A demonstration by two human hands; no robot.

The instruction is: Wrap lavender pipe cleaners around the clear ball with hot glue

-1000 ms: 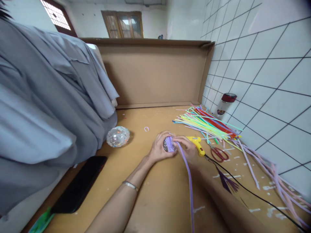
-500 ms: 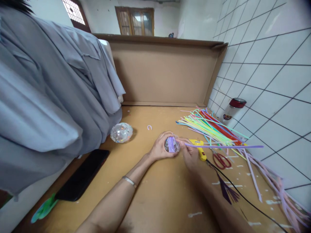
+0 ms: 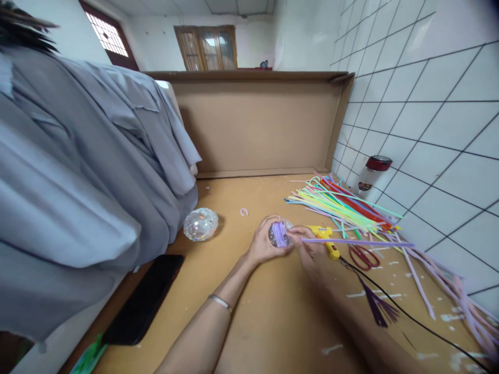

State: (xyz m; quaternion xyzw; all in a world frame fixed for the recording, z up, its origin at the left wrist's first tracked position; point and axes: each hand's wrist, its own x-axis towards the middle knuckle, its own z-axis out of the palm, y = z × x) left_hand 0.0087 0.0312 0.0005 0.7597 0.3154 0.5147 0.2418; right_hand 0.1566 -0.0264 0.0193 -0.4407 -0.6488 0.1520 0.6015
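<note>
Within left hand (image 3: 265,243), ridged purple strips (image 3: 279,235)

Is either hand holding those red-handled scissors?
No, the red-handled scissors lie on the table, while the right hand pinches a purple pipe cleaner.

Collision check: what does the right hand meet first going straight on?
The right hand would first meet the purple-banded round piece, held by the left hand; any remaining gap is unclear.
</note>
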